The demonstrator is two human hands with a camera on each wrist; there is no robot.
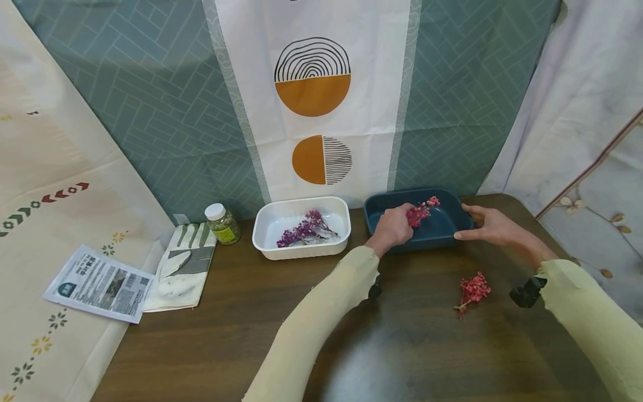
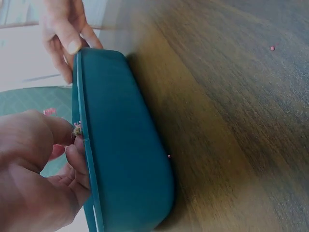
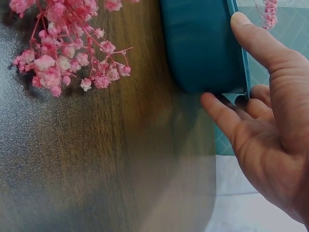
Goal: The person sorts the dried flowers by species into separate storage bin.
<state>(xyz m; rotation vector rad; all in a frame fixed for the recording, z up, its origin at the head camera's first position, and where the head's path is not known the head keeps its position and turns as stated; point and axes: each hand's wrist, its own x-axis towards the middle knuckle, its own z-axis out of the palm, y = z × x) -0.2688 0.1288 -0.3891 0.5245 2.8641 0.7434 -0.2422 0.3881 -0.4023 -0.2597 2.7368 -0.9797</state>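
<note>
Pinched between the fingers and thumb of my left hand [image 1: 394, 228] is a sprig of small pink dried flowers [image 1: 423, 212], its heads over the inside of a dark teal dish [image 1: 434, 243]. In the left wrist view the cut stem ends [image 2: 77, 130] show between the fingertips, right at the dish's rim. My right hand [image 1: 494, 228] holds the right end of the dish, thumb on the rim and fingers around the corner, as the right wrist view shows. A second pink sprig [image 1: 474, 288] lies on the table in front of the dish, nearest the right forearm.
Left of the teal dish stands a white dish [image 1: 301, 253] holding purple dried flowers [image 1: 303, 230]. Farther left are a white-lidded jar [image 1: 223, 226], a flat white, grey and green item [image 1: 176, 285] and a printed packet [image 1: 102, 285]. A patterned cloth [image 1: 313, 128] hangs behind.
</note>
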